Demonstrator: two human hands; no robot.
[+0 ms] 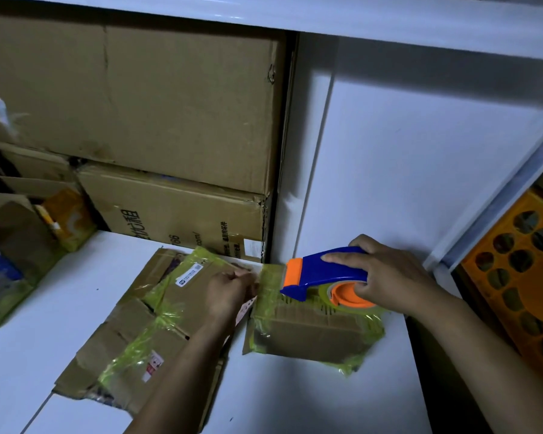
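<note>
A small cardboard parcel [314, 332] wrapped in yellow-green tape lies on the white table [295, 399]. My right hand [386, 277] grips a blue and orange tape dispenser [323, 274] resting on the parcel's top. A strip of yellow-green tape [271, 272] runs out from the dispenser's front. My left hand [229, 289] pinches the end of that strip at the parcel's left edge. To the left lies a flattened cardboard box [145, 333] with tape strips and labels on it; my left forearm crosses over it.
Large cardboard boxes [157, 104] are stacked against the back under a white shelf [295, 14]. A taped package and open cartons [10, 264] sit at the left. An orange perforated crate [521, 277] stands at the right, beyond a white panel [420, 151].
</note>
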